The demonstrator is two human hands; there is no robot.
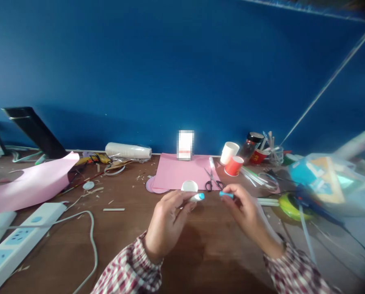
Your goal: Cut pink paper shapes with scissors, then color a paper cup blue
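Note:
Pinched in my left hand [170, 220] is a short white tube with a blue end [198, 197], which points right. My right hand [242, 208] holds a small blue cap [226, 194] between thumb and fingers, a short gap away from the tube. Just behind my left fingers is a round white piece [189, 186], partly hidden; whether it is a cup or a disc I cannot tell. Beyond my hands, black-handled scissors [212, 179] lie open on a pink sheet [179, 171]. Pink-purple discs [154, 185] stick out at the sheet's left edge.
A white power strip [26, 241] with a cable lies left, near a curved pink sheet [38, 183]. Stacked paper cups [127, 151] lie along the wall. Right of the sheet stand white [230, 153] and red [234, 166] cups, a dark-lidded jar [252, 147] and a blue glue gun [317, 210].

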